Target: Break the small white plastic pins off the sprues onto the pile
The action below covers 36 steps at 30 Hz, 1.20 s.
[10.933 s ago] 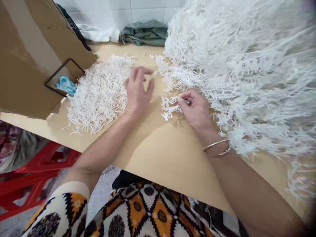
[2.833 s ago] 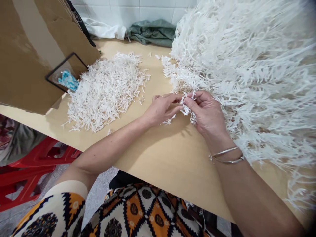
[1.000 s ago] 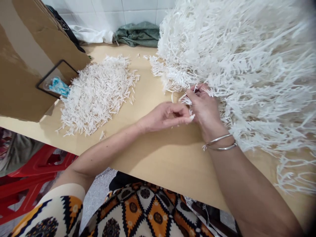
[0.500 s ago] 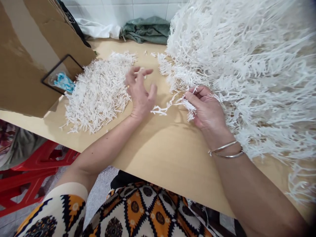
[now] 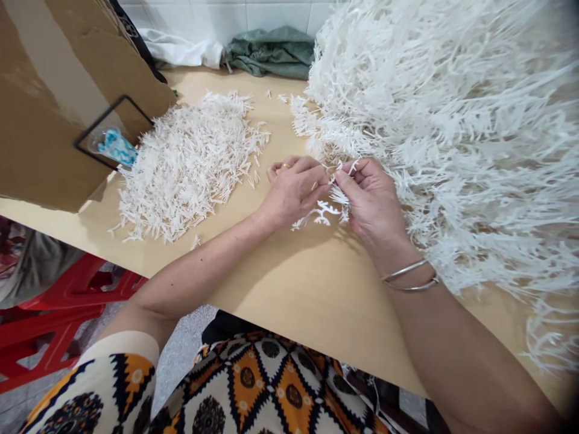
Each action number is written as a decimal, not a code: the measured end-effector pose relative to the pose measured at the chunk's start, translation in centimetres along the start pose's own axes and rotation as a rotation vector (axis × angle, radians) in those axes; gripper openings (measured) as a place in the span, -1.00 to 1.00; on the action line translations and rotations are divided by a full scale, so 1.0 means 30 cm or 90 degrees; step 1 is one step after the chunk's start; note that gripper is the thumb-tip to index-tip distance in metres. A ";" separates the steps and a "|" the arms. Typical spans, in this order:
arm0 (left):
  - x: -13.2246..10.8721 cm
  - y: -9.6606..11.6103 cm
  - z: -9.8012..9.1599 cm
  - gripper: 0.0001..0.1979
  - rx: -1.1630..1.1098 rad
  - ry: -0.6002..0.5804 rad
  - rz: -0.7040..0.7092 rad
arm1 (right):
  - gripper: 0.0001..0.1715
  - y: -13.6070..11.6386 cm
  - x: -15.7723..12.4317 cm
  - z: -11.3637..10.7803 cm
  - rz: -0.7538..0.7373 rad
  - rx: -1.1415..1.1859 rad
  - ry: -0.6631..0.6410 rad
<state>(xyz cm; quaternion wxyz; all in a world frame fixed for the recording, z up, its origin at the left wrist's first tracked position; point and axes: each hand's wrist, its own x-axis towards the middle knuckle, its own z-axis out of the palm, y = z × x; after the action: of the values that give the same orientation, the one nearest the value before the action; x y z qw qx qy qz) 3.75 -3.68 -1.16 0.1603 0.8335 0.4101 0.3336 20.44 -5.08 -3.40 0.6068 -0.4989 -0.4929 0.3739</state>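
Observation:
Over the middle of the table, my right hand is closed on a white branching plastic strand, pinched between thumb and forefinger. Part of the strand dangles below the fingers, and a small tuft of short white pieces pokes out of the same hand. My left hand meets it from the left, its thumb and fingertips pinched together at the strand. Exactly what the left fingertips grip is too small to make out. To the left lies a heap of short white pieces; to the right rises a large pile of long white strands.
A cardboard box stands at the left, with a black wire frame and a clear cup with something blue and white beside it. Green cloth and white cloth lie along the tiled wall. Red stools are below.
My left hand has moved right and toward me, from beside the small heap to the strand, and its spread fingers have closed. My right hand stays nearly in place.

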 end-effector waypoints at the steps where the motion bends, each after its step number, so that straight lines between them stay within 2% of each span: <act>1: -0.005 0.013 0.001 -0.82 -0.018 -0.026 0.017 | -0.73 0.010 0.005 -0.007 -0.004 -0.011 0.014; 5: -0.035 0.087 0.020 -0.82 -0.064 -0.144 0.151 | -0.70 0.051 0.043 -0.067 0.004 -0.049 0.125; 8: -0.037 0.115 0.030 -0.85 -0.059 -0.137 0.177 | -0.67 0.058 0.055 -0.094 0.000 -0.074 0.102; 11: -0.008 0.060 0.017 -0.85 -0.076 -0.018 0.072 | -0.67 0.038 0.040 -0.078 -0.019 -0.060 0.064; 15: 0.045 -0.124 -0.025 -0.74 -0.042 0.216 -0.148 | -0.72 -0.002 0.021 -0.051 0.005 -0.015 0.049; 17: 0.062 -0.212 -0.043 -0.80 0.002 0.343 -0.223 | -0.75 -0.020 0.020 -0.052 0.021 -0.006 0.044; 19: 0.069 -0.262 -0.055 -0.69 0.047 0.445 -0.238 | -0.78 -0.034 0.020 -0.058 0.030 -0.009 0.032; 21: 0.068 -0.260 -0.057 -0.53 0.081 0.475 -0.217 | -0.79 -0.041 0.019 -0.063 0.032 -0.016 0.020; 22: 0.064 -0.240 -0.056 -0.52 0.087 0.457 -0.195 | -0.79 -0.042 0.019 -0.065 0.030 -0.018 0.017; 24: 0.052 -0.177 -0.045 -0.62 0.075 0.361 -0.130 | -0.77 -0.038 0.019 -0.068 0.024 -0.016 0.021; 27: 0.022 -0.065 -0.015 -0.82 0.049 0.136 -0.005 | -0.76 -0.026 0.025 -0.076 0.004 -0.010 0.042; 29: -0.004 -0.005 0.012 -0.79 0.082 0.021 0.021 | -0.77 -0.019 0.030 -0.084 -0.008 -0.014 0.051; 33: -0.041 0.052 0.057 -0.65 0.204 -0.050 -0.016 | -0.73 -0.006 0.040 -0.091 -0.033 -0.022 0.051; 36: -0.028 0.031 0.051 -0.66 0.275 -0.097 -0.044 | -0.70 0.000 0.044 -0.089 -0.036 -0.015 0.047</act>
<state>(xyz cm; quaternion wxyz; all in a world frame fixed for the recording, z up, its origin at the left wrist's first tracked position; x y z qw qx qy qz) 4.99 -4.90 -2.12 0.0197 0.8566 0.4873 0.1684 23.34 -4.46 -3.14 0.6293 -0.5054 -0.4880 0.3322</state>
